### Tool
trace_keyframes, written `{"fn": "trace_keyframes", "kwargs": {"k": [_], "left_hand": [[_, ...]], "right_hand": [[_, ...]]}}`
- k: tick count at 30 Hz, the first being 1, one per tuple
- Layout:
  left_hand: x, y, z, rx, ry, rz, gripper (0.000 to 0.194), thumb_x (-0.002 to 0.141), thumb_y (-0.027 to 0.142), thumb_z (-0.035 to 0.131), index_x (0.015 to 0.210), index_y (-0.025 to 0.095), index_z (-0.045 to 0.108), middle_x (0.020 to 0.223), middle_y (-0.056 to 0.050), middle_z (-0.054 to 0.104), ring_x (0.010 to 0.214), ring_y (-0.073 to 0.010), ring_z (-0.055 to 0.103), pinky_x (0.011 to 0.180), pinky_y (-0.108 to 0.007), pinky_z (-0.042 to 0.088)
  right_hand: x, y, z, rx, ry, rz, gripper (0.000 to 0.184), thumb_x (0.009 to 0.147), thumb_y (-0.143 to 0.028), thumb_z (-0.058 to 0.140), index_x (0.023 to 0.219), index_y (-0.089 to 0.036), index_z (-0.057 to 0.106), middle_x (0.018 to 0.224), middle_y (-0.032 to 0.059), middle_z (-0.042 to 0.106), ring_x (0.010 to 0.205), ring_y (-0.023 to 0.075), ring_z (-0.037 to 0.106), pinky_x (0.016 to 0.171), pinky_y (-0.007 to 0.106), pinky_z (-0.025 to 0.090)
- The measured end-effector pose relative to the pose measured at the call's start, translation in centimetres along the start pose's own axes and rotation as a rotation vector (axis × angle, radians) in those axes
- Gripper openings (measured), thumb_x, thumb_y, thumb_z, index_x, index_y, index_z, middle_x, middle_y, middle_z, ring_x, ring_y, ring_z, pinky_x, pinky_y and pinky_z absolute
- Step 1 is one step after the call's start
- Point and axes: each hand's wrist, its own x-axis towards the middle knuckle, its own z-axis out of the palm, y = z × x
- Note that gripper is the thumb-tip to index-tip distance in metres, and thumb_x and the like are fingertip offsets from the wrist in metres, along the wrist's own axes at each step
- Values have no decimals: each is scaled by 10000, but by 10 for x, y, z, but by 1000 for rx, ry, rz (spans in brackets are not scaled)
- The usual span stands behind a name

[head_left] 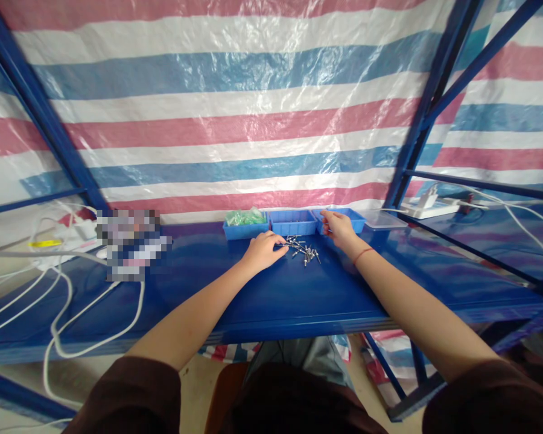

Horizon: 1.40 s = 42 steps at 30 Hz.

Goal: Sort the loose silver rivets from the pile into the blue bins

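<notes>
Small silver blind rivets, thin pins with thicker heads, lie in a loose pile on the blue tabletop. At the pile's left edge is my left hand, its thumb and forefinger curled around the end of a thin rivet. My right hand is raised over the left side of the right blue bin, fingers pressed together. Whatever its fingertips hold is too small to make out. The middle blue bin stands behind the pile. In the left blue bin is green-tinted clear plastic bagging.
A clear plastic lid lies right of the bins. White cables cross the left of the table, beside blurred-out items. A white power strip sits at far right. Blue metal posts flank a striped plastic sheet.
</notes>
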Motion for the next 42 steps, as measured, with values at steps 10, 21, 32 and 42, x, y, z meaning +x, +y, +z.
{"fn": "trace_keyframes", "kwargs": {"k": [10, 21, 32, 42], "left_hand": [[-2, 3, -4, 184, -68, 5, 224, 869, 317, 483, 861, 227, 688, 987, -56, 642, 958, -238, 535, 816, -373, 405], [0, 2, -4, 130, 27, -17, 272, 925, 331, 360, 910, 221, 609, 961, -32, 638, 928, -196, 568, 798, -325, 407], [2, 0, 2, -139, 101, -83, 202, 878, 333, 452, 989, 222, 580, 975, -27, 674, 937, -202, 598, 838, -354, 451], [4, 8, -6, -416, 301, -31, 151, 843, 309, 518, 834, 175, 588, 838, -9, 656, 785, -130, 604, 769, -256, 466]], "right_hand": [[-5, -1, 1, -276, -239, -204, 154, 779, -293, 516, 712, -169, 576, 524, -35, 461, 401, 67, 355, 388, 215, 280], [-35, 13, 26, -865, -721, -904, 140, 796, -231, 563, 809, -152, 678, 657, 15, 571, 589, 113, 495, 596, 237, 372], [-21, 13, 21, -572, -626, -643, 201, 783, -343, 558, 787, -158, 637, 699, 17, 612, 617, 124, 507, 624, 259, 401], [-45, 2, 26, -354, -747, -355, 336, 729, -473, 605, 855, -161, 612, 518, -73, 433, 449, 66, 371, 449, 203, 313]]}}
